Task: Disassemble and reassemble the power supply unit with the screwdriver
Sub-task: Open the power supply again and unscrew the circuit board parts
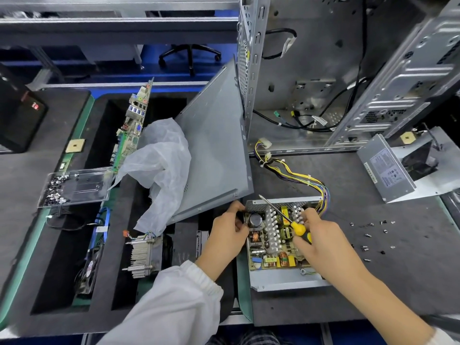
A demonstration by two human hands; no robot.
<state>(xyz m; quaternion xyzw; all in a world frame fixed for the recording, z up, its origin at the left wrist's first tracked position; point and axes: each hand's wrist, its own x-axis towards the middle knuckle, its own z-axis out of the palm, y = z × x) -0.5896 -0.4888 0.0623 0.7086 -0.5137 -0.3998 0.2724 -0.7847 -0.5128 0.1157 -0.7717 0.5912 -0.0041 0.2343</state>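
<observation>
Bracing the open power supply unit by its stiff left wall, my left hand pinches there while my right hand grips the screwdriver; I judge the board fragile.

Bright, even light from above. Soft shadows. Sharp in the middle, bent and blurry toward 12 o'clock.

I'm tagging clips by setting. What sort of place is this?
Probably a computer repair or assembly workshop: an opened power supply, a bare PC case, a motherboard and loose screws on a workbench.
</observation>
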